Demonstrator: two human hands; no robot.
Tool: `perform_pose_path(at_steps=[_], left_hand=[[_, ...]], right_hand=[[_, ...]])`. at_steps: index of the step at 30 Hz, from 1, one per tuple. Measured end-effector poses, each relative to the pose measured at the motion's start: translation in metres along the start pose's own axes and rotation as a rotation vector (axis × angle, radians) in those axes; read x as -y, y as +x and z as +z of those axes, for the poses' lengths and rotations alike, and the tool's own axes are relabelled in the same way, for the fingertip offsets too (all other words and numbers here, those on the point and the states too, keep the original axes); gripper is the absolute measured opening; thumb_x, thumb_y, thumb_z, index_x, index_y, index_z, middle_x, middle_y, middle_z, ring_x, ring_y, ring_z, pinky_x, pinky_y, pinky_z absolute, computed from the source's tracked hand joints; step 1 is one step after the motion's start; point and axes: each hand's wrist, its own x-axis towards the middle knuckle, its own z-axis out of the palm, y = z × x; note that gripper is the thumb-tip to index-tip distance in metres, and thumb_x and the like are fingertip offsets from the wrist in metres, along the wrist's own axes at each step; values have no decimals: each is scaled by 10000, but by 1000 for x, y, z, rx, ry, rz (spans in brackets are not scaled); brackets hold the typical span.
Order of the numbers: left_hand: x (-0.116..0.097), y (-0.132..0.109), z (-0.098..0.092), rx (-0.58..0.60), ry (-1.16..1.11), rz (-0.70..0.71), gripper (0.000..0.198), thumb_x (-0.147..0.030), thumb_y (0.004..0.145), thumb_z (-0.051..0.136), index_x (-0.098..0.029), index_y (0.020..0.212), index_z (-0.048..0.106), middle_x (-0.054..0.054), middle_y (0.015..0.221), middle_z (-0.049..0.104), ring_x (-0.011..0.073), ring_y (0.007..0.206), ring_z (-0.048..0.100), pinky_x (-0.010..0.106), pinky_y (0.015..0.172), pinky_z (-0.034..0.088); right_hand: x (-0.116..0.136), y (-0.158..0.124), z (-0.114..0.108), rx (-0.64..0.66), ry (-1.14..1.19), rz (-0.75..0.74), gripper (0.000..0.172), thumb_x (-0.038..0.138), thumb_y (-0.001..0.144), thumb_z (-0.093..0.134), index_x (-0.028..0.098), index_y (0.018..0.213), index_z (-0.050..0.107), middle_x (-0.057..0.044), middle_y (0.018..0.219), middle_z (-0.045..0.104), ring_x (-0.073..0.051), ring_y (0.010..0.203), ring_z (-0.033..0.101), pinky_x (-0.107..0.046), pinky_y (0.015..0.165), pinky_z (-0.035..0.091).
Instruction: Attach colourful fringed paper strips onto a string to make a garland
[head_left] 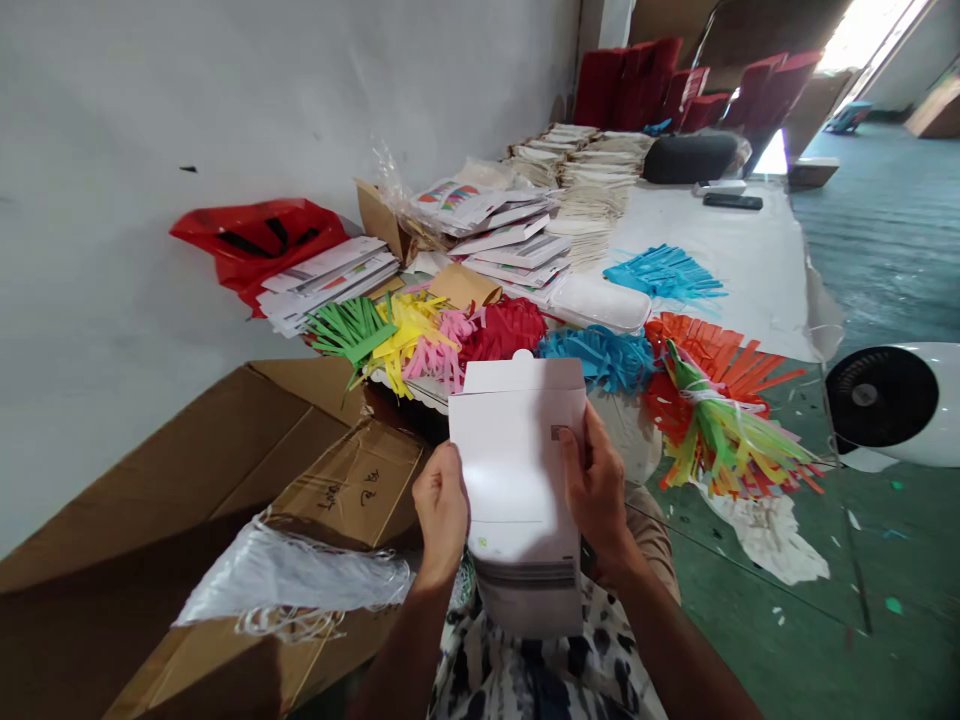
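Note:
Between my two hands is a white paper packet point(510, 470) with a flap at its top, a small printed mark near the right edge and a grey band low down. My left hand point(441, 505) grips its left edge. On the opposite edge my right hand point(596, 480) is closed, the thumb lying on the front face. Just beyond the packet, bunches of cut paper strips line the table's near edge: green point(351, 335), yellow point(414, 330), pink point(441, 350), dark red point(506, 335), blue point(600, 357) and orange point(712, 350).
An open cardboard box point(337, 480) with white strings point(292, 575) over it stands at left. Stacked white packets point(510, 240), a red bag point(259, 240) and a second blue bunch point(664, 272) lie on the table. A tied multicoloured bunch point(720, 415) and a fan point(885, 397) are at right.

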Motion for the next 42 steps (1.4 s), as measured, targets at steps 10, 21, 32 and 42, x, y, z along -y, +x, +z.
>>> perform_pose_path(at_steps=[10, 21, 32, 42], left_hand=[[-6, -7, 3, 31, -92, -136, 691, -822, 904, 561, -171, 1001, 772, 101, 985, 772, 237, 991, 707, 316, 899, 584], [1, -12, 4, -26, 124, 30, 699, -813, 951, 469, -159, 837, 689, 40, 806, 679, 179, 778, 604, 273, 726, 507], [14, -1, 11, -4, 151, 139, 594, -699, 1005, 498, -153, 1052, 729, 114, 1011, 741, 244, 1055, 687, 312, 945, 540], [7, -1, 25, 26, 262, 194, 541, -634, 1065, 417, -159, 1003, 668, 63, 873, 669, 181, 777, 596, 287, 764, 497]], right_hand=[[10, -3, -11, 110, 52, 45, 456, 433, 1025, 611, 182, 1406, 608, -107, 1209, 771, -229, 1020, 739, -321, 872, 592], [11, -13, -6, 87, 0, 57, 590, 426, 1008, 628, 189, 1528, 482, -140, 1363, 711, -250, 1148, 714, -352, 962, 566], [3, -13, -7, 76, -83, 49, 413, 387, 1100, 413, 164, 1394, 599, -96, 1066, 785, -207, 870, 741, -295, 792, 567], [-6, -18, -6, 77, -15, 44, 509, 409, 1106, 427, 193, 1556, 524, -161, 1461, 659, -251, 1316, 652, -404, 1111, 528]])
